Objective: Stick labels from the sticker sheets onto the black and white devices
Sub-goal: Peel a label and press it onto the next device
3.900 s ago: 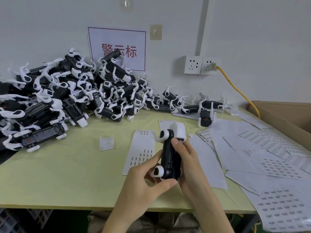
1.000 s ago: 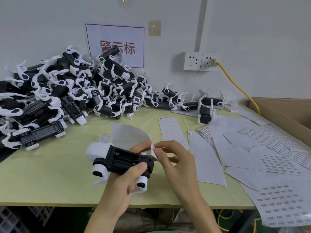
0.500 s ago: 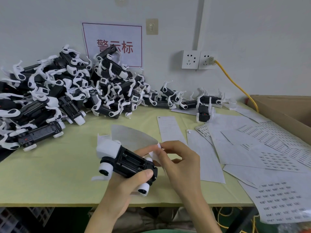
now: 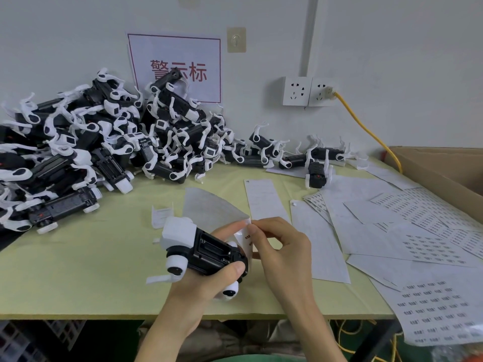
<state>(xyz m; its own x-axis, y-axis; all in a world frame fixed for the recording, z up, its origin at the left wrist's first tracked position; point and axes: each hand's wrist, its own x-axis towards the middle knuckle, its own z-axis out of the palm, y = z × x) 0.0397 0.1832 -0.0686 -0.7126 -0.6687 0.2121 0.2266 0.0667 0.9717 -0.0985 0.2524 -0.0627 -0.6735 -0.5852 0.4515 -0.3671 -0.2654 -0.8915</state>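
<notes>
Above the green table, left hand grips the device; right hand fingers pinch a sticker sheet beside it.

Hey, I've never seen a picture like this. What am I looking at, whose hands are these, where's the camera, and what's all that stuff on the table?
There is no machine here. These are a person's two bare hands, seen from a camera worn on the head that looks forward and down. The left hand grips one black and white device. The right hand pinches the edge of a curled sticker sheet right beside it, probably to peel off a label. On the green table, a big pile of devices lies at the left. Flat sticker sheets are spread out at the right, next to a cardboard box.
</notes>
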